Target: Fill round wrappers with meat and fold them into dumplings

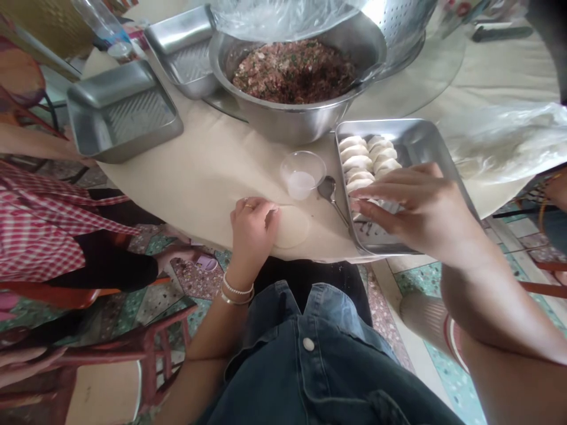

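Observation:
My left hand is closed, its fingers curled at the left edge of a round dumpling wrapper lying flat by the table's front edge. Over the metal tray reaches my right hand, thumb and fingers closed around a dumpling at the near end of the left row; the hand hides most of it. Folded dumplings lie in two rows in that tray. Between my hands are a clear plastic cup with whitish contents and a metal spoon.
A big steel bowl of minced filling stands behind, partly under plastic film. Two metal trays are at the left, one near another person's hand. A colander stands behind the bowl; a plastic bag lies right.

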Demonstrator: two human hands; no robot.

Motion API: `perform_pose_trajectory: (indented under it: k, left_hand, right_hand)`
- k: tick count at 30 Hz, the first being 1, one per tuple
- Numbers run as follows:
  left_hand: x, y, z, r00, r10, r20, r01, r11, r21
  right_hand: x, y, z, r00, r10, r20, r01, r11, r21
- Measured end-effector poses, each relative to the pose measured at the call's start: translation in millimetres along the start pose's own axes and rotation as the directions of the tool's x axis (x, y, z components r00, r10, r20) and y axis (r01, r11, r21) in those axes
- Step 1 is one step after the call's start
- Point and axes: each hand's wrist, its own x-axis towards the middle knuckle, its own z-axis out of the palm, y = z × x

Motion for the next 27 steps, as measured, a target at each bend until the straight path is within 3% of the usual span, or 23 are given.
perform_pose_trajectory:
  k: [4, 8, 12, 16, 21, 24, 27]
  left_hand:
    - [0.2, 3.3, -0.3, 1.0, 0.002, 0.0, -0.002, 1.0, -0.026]
    - [-9.5, 7.3, -7.2, 0.999, 0.041, -0.027, -0.044, 0.989, -0.139]
    - [-21.7, 10.4, -5.3, 0.998, -0.005, -0.06, -0.011, 0.966, -0.258]
    - [-26.8, 11.2, 0.8, 0.997, -0.044, -0.061, 0.021, 0.939, -0.343]
    - [-26.1, 10.8, 0.3, 1.0, -0.013, -0.014, 0.005, 0.891, -0.454]
    - [-26.3, 11.2, -1.2, 0.996, -0.074, -0.041, 0.041, 0.847, -0.53]
    - [-26.8, 12.3, -3.0, 0.976, -0.207, -0.072, 0.119, 0.776, -0.62]
  right_hand:
    - [18.1, 7.2, -7.2, 0.997, 0.047, -0.056, -0.046, 0.999, 0.012]
    - [51.9, 36.1, -11.1, 0.937, 0.301, -0.176, -0.29, 0.953, 0.086]
    - [96.5, 64.7, -1.9, 0.91, 0.408, -0.074, -0.398, 0.909, 0.124]
    - [136.2, 72.1, 6.4, 0.923, 0.384, -0.015, -0.385, 0.922, -0.041]
    - [162.7, 63.7, -2.3, 0.957, 0.282, 0.073, -0.271, 0.954, -0.132]
    - [170.4, 56.9, -9.2, 0.971, 0.239, -0.009, -0.238, 0.961, -0.14]
    - [177.5, 51.4, -7.9, 0.974, 0.201, -0.104, -0.212, 0.971, -0.109]
